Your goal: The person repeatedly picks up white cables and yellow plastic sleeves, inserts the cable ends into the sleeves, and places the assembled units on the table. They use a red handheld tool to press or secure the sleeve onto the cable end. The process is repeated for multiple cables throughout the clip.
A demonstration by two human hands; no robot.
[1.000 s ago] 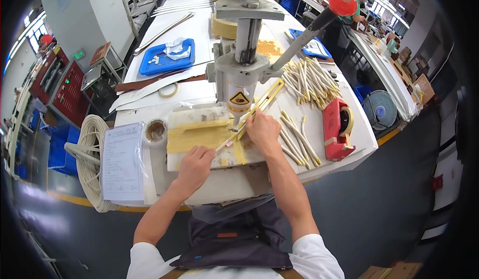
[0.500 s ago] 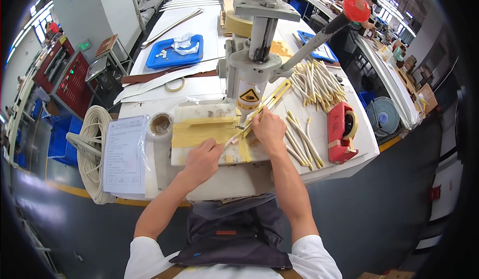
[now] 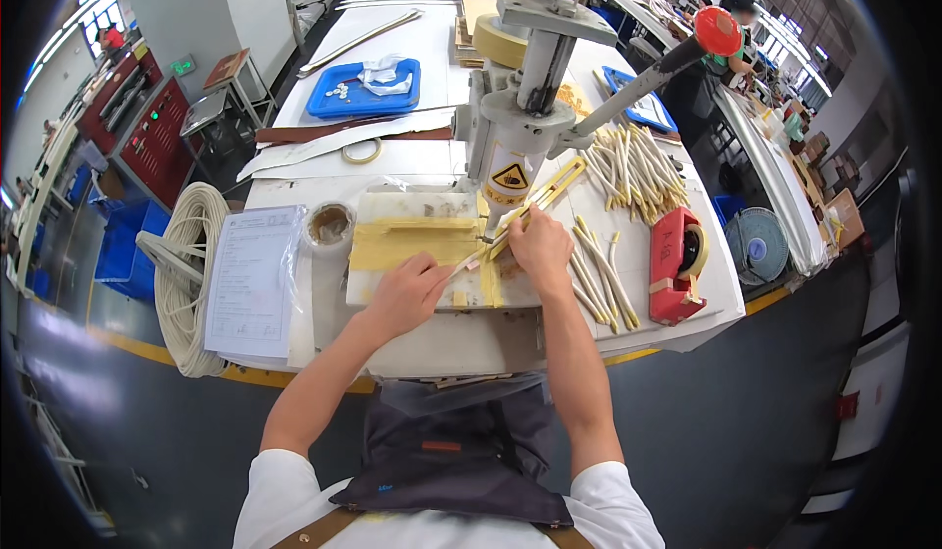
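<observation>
A pale strip like the cord pieces on the table (image 3: 469, 262) lies slantwise beneath the tip of a grey hand press (image 3: 507, 171). My left hand (image 3: 407, 292) is closed on its near end, over the edge of the yellow-taped white board (image 3: 392, 279). Just right of the press tip, my right hand (image 3: 540, 245) pinches the strip against a slanted yellow guide (image 3: 557, 186), the fingertips partly hidden. The press's lever ends in a red knob (image 3: 717, 30). What the tip touches is too small to make out.
To the right lie a pile of white cord pieces (image 3: 633, 171) with yellow ends and a red tape dispenser (image 3: 675, 269). On the left are a tape roll (image 3: 331, 225), a paper sheet (image 3: 253, 279) and a coil of cord (image 3: 191, 284). A blue tray (image 3: 365, 103) stands farther back.
The whole view has shifted, so the table appears slightly higher and farther right. Both hands keep nearly the same places at the press and still hold the strip.
</observation>
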